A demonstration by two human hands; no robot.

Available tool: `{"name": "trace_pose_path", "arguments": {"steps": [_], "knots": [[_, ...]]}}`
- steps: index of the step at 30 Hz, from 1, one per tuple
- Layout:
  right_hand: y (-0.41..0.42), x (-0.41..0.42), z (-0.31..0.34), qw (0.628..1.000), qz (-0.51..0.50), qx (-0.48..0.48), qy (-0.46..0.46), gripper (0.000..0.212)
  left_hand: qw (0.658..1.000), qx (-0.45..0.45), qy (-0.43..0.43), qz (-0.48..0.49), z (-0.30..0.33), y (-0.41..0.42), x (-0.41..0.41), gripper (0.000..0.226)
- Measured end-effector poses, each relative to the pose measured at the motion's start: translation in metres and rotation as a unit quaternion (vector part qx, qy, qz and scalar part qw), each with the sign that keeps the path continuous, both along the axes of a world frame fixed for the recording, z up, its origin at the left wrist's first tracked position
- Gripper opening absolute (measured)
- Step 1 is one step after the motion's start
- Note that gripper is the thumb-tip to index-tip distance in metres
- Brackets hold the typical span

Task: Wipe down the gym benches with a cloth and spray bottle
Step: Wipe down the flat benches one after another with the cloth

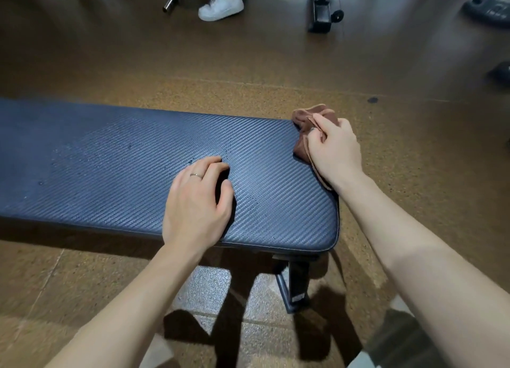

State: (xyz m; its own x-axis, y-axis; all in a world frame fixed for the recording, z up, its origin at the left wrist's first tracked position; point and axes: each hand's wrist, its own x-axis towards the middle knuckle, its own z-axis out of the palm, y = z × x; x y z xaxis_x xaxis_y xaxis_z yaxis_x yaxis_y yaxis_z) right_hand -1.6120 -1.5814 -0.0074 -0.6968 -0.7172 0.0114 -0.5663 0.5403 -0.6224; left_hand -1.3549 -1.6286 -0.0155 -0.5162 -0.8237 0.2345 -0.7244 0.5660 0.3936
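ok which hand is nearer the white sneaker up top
Right. The right hand grips the cloth at the bench's far corner; the left hand rests farther from the sneaker.

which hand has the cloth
The right hand grips the brown cloth at the bench end; the ringed left hand rests bare on the pad.

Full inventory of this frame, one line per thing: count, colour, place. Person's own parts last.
bench pad: 1, dark blue-grey, ribbed, droplets on it, across the middle
bench leg: 1, black, under the pad's right end
cloth: 1, brown, bunched at the pad's right end
floor: 1, brown, speckled, all around
white sneaker: 1 clearly visible, top centre, another person's
bar end: 1, metal, top, left of the sneaker
wheeled frame: 1, black, top right
dark equipment: blurred, far top right
ring: 1, silver, on left hand
left hand: fingers curled, resting on pad
right hand: grips cloth
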Motion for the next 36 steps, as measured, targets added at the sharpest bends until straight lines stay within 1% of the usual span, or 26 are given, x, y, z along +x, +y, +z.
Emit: {"name": "trace_pose_path", "arguments": {"steps": [3, 6, 8, 10, 13, 16, 18, 20, 22, 24, 25, 28, 30, 33, 36], "knots": [[0.023, 0.015, 0.006, 0.999, -0.013, -0.013, -0.036, 0.044, 1.000, 0.000, -0.002, 0.002, 0.000, 0.001, 0.000, 0.033], [0.074, 0.053, 0.006, 0.997, -0.032, -0.021, -0.071, 0.046, 1.000, 0.002, -0.001, 0.007, 0.000, 0.001, -0.001, 0.033], [0.102, 0.077, 0.008, 0.994, -0.037, -0.008, -0.103, 0.048, 1.000, 0.001, -0.001, 0.008, -0.001, 0.001, -0.002, 0.033], [0.107, 0.083, 0.005, 0.994, -0.036, -0.002, -0.099, 0.050, 1.000, 0.000, -0.001, 0.007, 0.000, 0.000, -0.002, 0.034], [0.076, 0.061, -0.001, 1.000, -0.017, -0.001, -0.023, 0.050, 1.000, 0.001, 0.001, 0.009, 0.001, -0.001, -0.001, 0.032], [0.027, 0.024, -0.001, 0.998, 0.006, 0.040, 0.044, 0.051, 1.000, -0.001, 0.004, 0.009, -0.001, -0.001, 0.000, 0.031], [0.007, 0.014, 0.001, 0.994, 0.025, 0.071, 0.082, 0.052, 1.000, -0.006, 0.009, 0.007, -0.001, -0.001, 0.000, 0.030], [0.009, 0.017, 0.001, 0.988, 0.058, 0.081, 0.120, 0.052, 1.000, -0.003, 0.016, 0.009, -0.001, -0.002, 0.001, 0.029], [0.035, 0.032, 0.001, 0.979, 0.105, 0.096, 0.143, 0.052, 1.000, 0.003, 0.026, -0.001, -0.001, -0.003, 0.004, 0.030], [0.072, 0.052, 0.000, 0.967, 0.154, 0.109, 0.172, 0.053, 0.999, 0.002, 0.039, -0.014, 0.003, -0.006, 0.011, 0.032], [0.088, 0.063, 0.001, 0.961, 0.175, 0.113, 0.184, 0.055, 0.999, -0.013, 0.041, -0.014, 0.006, -0.010, 0.019, 0.033], [0.107, 0.084, 0.006, 0.947, 0.208, 0.127, 0.212, 0.057, 0.997, -0.072, 0.008, 0.012, 0.011, -0.031, 0.053, 0.029], [0.096, 0.093, 0.010, 0.931, 0.244, 0.131, 0.237, 0.056, 0.996, -0.074, -0.009, 0.047, 0.009, -0.044, 0.072, 0.028], [0.058, 0.116, 0.010, 0.898, 0.340, 0.103, 0.260, 0.057, 0.994, -0.044, 0.004, 0.099, 0.003, -0.049, 0.075, 0.021], [0.007, 0.145, 0.007, 0.869, 0.407, 0.069, 0.274, 0.056, 0.993, -0.041, 0.009, 0.109, 0.000, -0.049, 0.075, 0.017]]}}
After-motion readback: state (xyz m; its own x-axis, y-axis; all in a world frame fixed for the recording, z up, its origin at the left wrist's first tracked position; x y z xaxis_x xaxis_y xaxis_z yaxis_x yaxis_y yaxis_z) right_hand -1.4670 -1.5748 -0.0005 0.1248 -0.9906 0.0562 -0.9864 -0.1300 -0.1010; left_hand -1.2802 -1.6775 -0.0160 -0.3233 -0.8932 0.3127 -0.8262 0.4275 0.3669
